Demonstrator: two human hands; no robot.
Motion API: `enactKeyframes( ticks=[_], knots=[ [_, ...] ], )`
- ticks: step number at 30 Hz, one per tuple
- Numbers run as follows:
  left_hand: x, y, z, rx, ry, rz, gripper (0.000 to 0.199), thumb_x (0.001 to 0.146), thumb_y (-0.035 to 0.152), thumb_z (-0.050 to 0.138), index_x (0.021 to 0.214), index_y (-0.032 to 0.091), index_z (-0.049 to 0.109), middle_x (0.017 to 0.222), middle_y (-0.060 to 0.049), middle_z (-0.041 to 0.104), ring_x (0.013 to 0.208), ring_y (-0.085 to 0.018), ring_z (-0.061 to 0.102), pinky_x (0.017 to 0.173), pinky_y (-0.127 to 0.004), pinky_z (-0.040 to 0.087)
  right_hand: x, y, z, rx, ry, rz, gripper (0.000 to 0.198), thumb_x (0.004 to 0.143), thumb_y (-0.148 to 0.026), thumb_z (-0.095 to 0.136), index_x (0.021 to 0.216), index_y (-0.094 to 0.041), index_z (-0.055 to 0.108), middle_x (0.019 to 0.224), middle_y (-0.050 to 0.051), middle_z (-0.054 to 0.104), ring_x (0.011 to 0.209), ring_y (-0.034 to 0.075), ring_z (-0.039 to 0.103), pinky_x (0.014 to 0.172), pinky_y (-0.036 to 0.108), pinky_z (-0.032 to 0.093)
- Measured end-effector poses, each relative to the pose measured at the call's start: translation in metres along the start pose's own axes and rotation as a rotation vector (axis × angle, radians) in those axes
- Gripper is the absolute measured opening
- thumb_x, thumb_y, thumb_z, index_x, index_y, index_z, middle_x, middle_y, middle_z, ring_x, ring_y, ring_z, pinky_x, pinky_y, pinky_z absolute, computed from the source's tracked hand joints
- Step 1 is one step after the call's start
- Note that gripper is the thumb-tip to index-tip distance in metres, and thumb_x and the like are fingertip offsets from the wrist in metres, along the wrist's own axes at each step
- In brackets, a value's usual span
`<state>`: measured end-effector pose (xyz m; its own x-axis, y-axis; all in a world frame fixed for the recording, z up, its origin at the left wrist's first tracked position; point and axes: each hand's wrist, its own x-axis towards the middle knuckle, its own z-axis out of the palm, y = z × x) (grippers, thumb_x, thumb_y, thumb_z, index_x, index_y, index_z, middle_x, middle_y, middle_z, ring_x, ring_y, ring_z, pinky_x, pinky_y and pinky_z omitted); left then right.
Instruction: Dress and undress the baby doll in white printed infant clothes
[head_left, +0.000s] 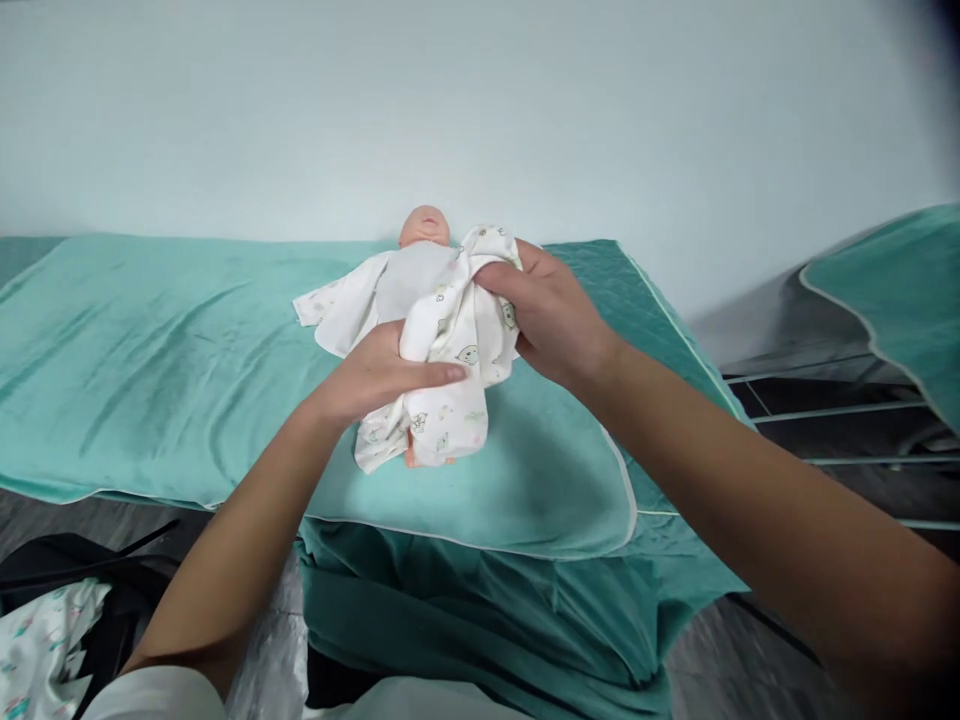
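A baby doll (424, 226) lies on its back on the green-covered bed, its head toward the wall. White printed baby clothes (469, 335) cover its body, with one sleeve spread out to the left. Lower down, a bit of the doll's orange-pink skin shows below the cloth. My left hand (386, 370) grips the garment over the doll's lower body, thumb on top. Higher up on the right, my right hand (551, 310) pinches a bunched part of the same garment, lifted off the bed. The doll's arms and most of its legs are hidden by cloth.
A green blanket (150, 360) covers the bed, which stands against a pale wall (450, 110). Metal rails (832, 411) and another green cover (900, 290) are on the right. Printed cloth (45, 640) lies on a dark item at lower left.
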<state>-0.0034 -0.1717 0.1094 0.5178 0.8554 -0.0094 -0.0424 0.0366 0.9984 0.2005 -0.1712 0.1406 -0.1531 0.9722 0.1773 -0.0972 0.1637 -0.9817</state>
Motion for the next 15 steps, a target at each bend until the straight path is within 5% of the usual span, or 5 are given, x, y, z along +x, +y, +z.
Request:
enactKeyframes(
  ticks=[4,7,11,15],
  knots=[
    [0.009,0.008,0.005,-0.159,0.153,0.143,0.047,0.073,0.044,0.088,0.109,0.018,0.073,0.101,-0.008,0.078,0.101,-0.031,0.074,0.085,-0.038,0.06,-0.002,0.004,-0.007,-0.023,-0.219,0.11,0.033,0.078,-0.048,0.083,0.096,-0.024,0.07,0.096,0.001,0.074,0.087,0.02,0.07,0.073,0.03,0.057],
    [0.018,0.009,0.007,-0.206,0.135,0.132,0.051,0.073,0.047,0.088,0.111,0.018,0.073,0.098,-0.009,0.078,0.105,-0.032,0.074,0.089,-0.04,0.06,-0.001,0.008,-0.006,-0.129,-0.365,0.212,0.043,0.067,-0.046,0.092,0.096,-0.021,0.074,0.095,0.004,0.076,0.09,0.022,0.071,0.073,0.03,0.058],
    [0.019,0.002,-0.002,-0.183,0.09,0.06,0.055,0.075,0.055,0.084,0.113,0.017,0.073,0.096,-0.01,0.078,0.103,-0.033,0.075,0.089,-0.041,0.061,0.007,0.013,0.004,0.007,-0.192,0.152,0.046,0.071,-0.058,0.087,0.097,-0.022,0.074,0.093,0.005,0.076,0.095,0.025,0.072,0.077,0.034,0.06],
    [0.013,-0.001,-0.017,-0.043,-0.078,-0.108,0.053,0.063,0.042,0.094,0.104,0.014,0.076,0.098,-0.012,0.079,0.096,-0.033,0.075,0.083,-0.04,0.061,0.012,0.016,0.011,0.152,-0.11,0.124,0.055,0.073,-0.068,0.082,0.105,-0.024,0.072,0.093,0.006,0.076,0.101,0.028,0.072,0.083,0.038,0.061]
  ],
)
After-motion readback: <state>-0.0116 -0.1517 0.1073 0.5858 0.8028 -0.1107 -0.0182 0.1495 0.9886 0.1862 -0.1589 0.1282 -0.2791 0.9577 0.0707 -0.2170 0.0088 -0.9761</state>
